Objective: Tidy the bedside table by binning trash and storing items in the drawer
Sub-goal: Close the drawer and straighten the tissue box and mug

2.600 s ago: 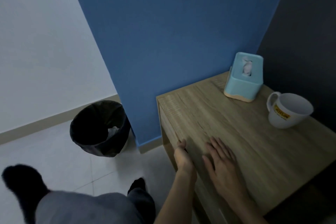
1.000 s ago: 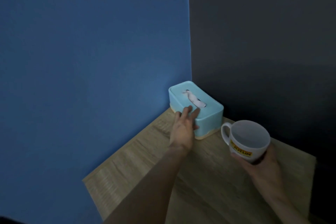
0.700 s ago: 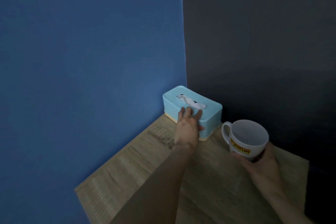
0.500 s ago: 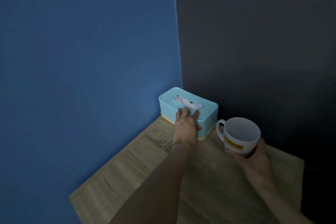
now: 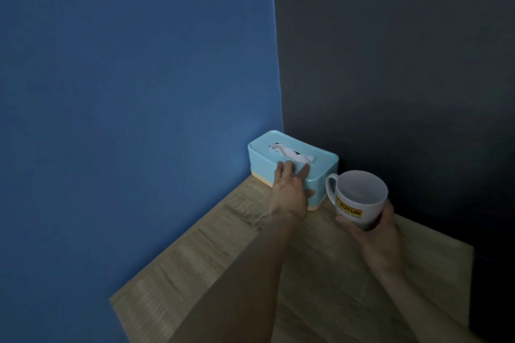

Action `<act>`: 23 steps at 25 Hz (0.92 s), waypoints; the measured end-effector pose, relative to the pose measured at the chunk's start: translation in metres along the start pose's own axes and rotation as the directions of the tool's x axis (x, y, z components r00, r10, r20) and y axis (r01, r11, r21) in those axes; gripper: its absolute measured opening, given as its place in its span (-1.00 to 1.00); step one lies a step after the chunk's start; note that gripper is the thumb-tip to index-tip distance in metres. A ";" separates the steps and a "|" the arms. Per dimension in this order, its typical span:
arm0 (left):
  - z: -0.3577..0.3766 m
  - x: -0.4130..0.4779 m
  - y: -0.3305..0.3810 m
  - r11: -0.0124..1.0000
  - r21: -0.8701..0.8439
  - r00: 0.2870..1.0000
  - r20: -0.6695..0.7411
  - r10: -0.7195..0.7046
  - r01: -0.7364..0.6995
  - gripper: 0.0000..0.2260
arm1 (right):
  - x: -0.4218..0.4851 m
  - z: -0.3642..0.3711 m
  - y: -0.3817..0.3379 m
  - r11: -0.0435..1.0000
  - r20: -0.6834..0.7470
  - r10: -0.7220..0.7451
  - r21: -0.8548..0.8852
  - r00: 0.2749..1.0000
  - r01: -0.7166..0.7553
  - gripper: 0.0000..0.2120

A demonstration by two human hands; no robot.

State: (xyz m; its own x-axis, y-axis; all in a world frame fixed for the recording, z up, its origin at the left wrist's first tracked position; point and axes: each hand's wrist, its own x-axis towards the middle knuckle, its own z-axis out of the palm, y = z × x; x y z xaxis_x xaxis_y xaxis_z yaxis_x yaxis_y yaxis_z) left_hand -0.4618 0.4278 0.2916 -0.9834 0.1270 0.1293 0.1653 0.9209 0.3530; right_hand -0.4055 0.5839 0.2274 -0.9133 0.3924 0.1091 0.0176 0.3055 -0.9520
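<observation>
Left hand [image 5: 289,192] flat, fingers spread on tissue box [image 5: 320,167]; right hand [image 5: 373,228] gripping mug [image 5: 358,199] above table [image 5: 195,267].

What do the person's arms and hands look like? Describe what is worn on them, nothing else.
Both forearms are bare as far as the frame shows: no sleeves in view. The left hand and right hand wear no gloves, and no watch, bracelet or ring is visible on either wrist or on the fingers that show. The dim light may hide small details.
</observation>
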 end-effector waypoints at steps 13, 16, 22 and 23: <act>0.040 -0.075 -0.095 0.996 -0.085 1.000 -0.029 -0.004 0.001 -0.33 | -0.016 0.002 -0.012 0.944 -0.057 0.063 -0.319 0.996 -0.078 0.24; 0.042 -0.091 -0.099 0.997 -0.038 0.997 0.038 0.070 -0.069 -0.34 | -0.055 -0.003 -0.015 0.831 -0.168 0.207 -0.490 0.964 -0.263 0.09; 0.019 -0.159 -0.103 0.993 0.017 0.961 0.253 0.113 -0.121 -0.41 | -0.163 0.006 -0.023 0.705 -0.022 0.324 -0.661 0.946 -0.257 -0.24; 0.011 -0.172 -0.103 0.993 0.003 0.949 0.293 0.113 -0.119 -0.40 | -0.180 0.011 -0.027 0.686 -0.002 0.306 -0.693 0.952 -0.222 -0.28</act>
State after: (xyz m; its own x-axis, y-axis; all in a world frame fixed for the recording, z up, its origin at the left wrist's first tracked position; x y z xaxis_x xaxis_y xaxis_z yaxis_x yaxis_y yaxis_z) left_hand -0.3103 0.3148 0.2225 -0.9366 0.3330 -0.1089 0.2813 0.9001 0.3327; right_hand -0.2456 0.4954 0.2303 -0.8633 0.4686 -0.1873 0.4966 0.7234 -0.4797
